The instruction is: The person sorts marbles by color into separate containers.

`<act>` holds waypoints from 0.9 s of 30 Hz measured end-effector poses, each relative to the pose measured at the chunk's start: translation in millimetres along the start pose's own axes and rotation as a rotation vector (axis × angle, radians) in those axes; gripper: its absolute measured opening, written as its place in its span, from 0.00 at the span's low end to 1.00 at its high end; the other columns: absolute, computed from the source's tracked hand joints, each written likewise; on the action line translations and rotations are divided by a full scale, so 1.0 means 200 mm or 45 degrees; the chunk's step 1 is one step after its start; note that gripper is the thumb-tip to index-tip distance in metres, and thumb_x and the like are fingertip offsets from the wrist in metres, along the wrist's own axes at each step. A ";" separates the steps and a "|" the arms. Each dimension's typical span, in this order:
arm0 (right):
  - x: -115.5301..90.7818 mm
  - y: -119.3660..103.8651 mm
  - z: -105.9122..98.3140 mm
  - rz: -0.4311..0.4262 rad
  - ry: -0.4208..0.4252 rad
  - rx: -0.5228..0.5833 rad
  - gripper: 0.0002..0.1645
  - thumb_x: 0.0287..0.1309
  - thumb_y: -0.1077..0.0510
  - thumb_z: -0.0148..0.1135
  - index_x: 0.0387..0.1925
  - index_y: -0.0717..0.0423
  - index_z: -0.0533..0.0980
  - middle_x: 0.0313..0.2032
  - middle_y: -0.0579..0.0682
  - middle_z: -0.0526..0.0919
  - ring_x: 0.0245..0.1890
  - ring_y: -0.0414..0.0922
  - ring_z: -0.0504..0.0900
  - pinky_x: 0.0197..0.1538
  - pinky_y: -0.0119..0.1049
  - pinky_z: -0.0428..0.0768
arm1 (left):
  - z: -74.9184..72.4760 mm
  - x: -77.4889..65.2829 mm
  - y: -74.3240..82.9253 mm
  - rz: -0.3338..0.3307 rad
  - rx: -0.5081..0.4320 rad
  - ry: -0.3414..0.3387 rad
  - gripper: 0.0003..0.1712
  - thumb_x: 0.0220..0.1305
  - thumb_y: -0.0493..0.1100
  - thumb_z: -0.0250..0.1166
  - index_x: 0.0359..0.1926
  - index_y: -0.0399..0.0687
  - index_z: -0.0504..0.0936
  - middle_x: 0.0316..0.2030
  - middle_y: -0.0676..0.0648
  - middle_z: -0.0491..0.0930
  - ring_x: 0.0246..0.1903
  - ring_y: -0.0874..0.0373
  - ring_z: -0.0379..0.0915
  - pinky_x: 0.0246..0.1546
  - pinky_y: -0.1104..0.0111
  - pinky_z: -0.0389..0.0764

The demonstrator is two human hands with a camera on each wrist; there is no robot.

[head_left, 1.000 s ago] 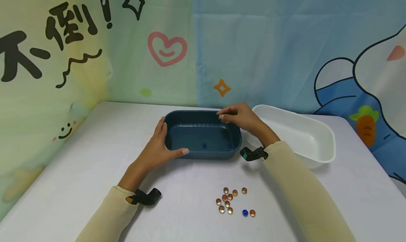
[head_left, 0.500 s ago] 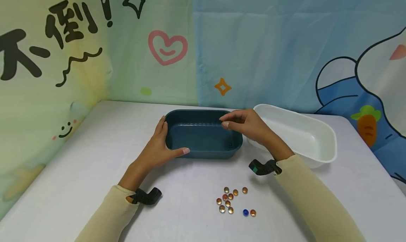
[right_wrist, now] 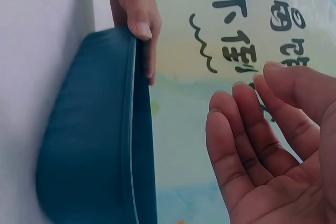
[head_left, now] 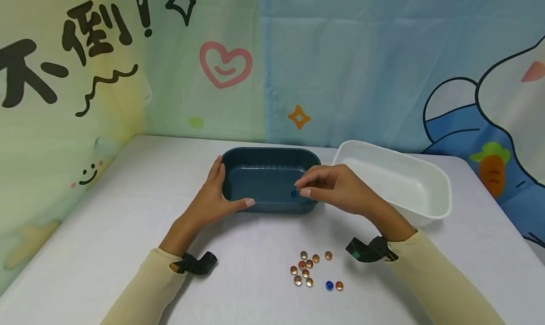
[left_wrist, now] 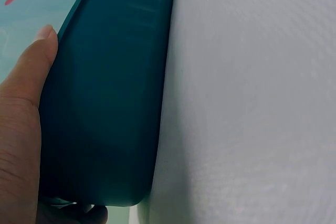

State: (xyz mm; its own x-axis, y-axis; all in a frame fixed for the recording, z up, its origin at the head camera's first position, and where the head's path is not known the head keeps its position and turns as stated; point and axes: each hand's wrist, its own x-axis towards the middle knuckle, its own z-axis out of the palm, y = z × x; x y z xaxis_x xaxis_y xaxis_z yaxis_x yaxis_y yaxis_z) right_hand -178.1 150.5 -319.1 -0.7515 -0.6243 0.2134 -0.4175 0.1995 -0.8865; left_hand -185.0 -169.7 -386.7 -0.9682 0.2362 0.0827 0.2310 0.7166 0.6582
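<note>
My left hand (head_left: 210, 195) grips the left end of a dark blue plastic tub (head_left: 272, 207), its thumb over the near rim and its fingers along the end wall. The left wrist view shows the thumb (left_wrist: 37, 61) against the tub's side. Over the tub's right end hovers my right hand (head_left: 334, 188), fingers loosely bent. In the right wrist view nothing lies between its fingers (right_wrist: 226, 145) and thumb. A blue glass marble (head_left: 294, 193) shows on the tub's floor beside the right fingertips; the hand hides the tub's near right corner.
A white plastic tub (head_left: 404, 178) stands slantwise to the right, behind the right forearm. Several amber and clear marbles (head_left: 305, 273) lie on the white table (head_left: 255, 277) in front, with one blue marble (head_left: 329, 285) among them. A printed cloth (head_left: 340, 65) hangs behind.
My right hand has come nearer and lower, from the tub's far right rim to its near right side. Blue marbles inside have shifted about. The left hand stays put.
</note>
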 end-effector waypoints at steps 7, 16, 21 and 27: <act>-0.07 -0.01 0.04 -0.089 -0.048 -0.020 0.11 0.60 0.68 0.64 0.44 0.58 0.84 0.42 0.50 0.82 0.43 0.48 0.80 0.44 0.37 0.80 | 0.00 0.00 0.00 -0.006 0.016 0.004 0.74 0.46 0.77 0.65 0.76 0.37 0.39 0.75 0.56 0.26 0.74 0.50 0.35 0.66 0.48 0.56; -0.18 0.03 0.09 -0.069 -0.111 -0.030 0.11 0.61 0.67 0.64 0.43 0.52 0.84 0.41 0.47 0.83 0.41 0.46 0.80 0.45 0.39 0.81 | 0.00 0.00 -0.01 0.000 0.009 0.011 0.73 0.47 0.76 0.66 0.75 0.36 0.40 0.75 0.56 0.26 0.74 0.49 0.36 0.66 0.48 0.56; -0.26 0.04 0.10 -0.015 -0.128 -0.042 0.10 0.61 0.63 0.65 0.44 0.51 0.84 0.42 0.47 0.83 0.41 0.46 0.80 0.45 0.40 0.81 | 0.00 0.00 0.00 -0.004 0.001 0.013 0.73 0.47 0.76 0.67 0.75 0.35 0.41 0.75 0.56 0.27 0.73 0.49 0.38 0.65 0.48 0.57; -0.34 0.05 0.11 0.036 -0.168 -0.023 0.09 0.62 0.61 0.66 0.44 0.55 0.83 0.42 0.51 0.83 0.37 0.45 0.81 0.43 0.39 0.80 | 0.00 0.00 0.01 -0.001 0.008 0.013 0.73 0.47 0.76 0.67 0.75 0.35 0.41 0.75 0.55 0.27 0.73 0.49 0.38 0.66 0.48 0.57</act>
State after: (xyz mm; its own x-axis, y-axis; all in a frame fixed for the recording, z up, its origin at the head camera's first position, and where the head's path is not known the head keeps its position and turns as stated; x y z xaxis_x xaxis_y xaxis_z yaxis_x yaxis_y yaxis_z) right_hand -119.5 178.5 -352.5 -0.6896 -0.7122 0.1317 -0.4072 0.2309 -0.8837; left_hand -184.0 -168.5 -385.9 -0.9694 0.2286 0.0898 0.2306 0.7210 0.6534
